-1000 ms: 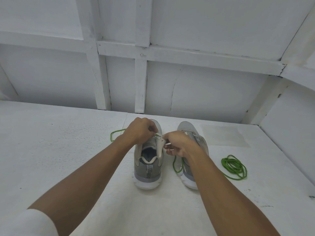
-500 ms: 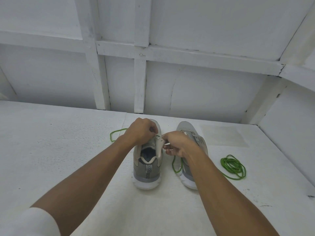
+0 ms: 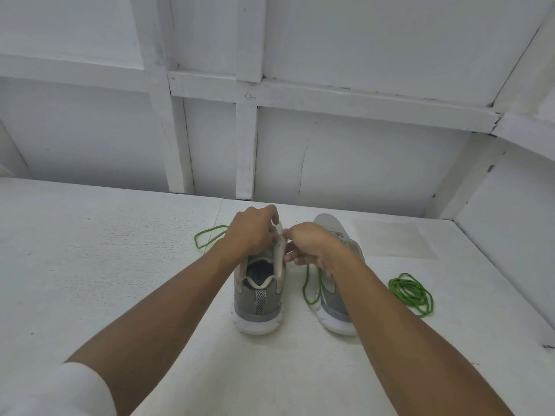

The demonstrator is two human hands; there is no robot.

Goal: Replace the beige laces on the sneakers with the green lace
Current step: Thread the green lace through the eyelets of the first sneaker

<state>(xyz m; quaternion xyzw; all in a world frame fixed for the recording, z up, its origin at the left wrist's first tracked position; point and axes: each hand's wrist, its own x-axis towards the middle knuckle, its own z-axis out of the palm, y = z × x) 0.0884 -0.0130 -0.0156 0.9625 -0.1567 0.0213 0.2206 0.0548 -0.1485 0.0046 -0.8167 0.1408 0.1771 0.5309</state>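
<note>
Two grey sneakers stand side by side, heels toward me, on the white surface. My left hand (image 3: 253,234) curls over the top of the left sneaker (image 3: 259,298) and grips its upper by the eyelets. My right hand (image 3: 309,246) pinches the green lace (image 3: 310,288) at the sneaker's right eyelet edge; a loop of this lace hangs down between the shoes. Another stretch of green lace (image 3: 208,235) loops out on the floor left of my left hand. The right sneaker (image 3: 336,298) is partly hidden behind my right forearm. The eyelets are hidden by my fingers.
A coiled second green lace (image 3: 413,291) lies on the surface right of the right sneaker. A white panelled wall (image 3: 270,139) rises just behind the shoes, and a slanted white side wall (image 3: 510,235) closes in on the right.
Both hands have drawn slightly closer together at the left sneaker's eyelets. The sneakers and the coiled lace have not moved.
</note>
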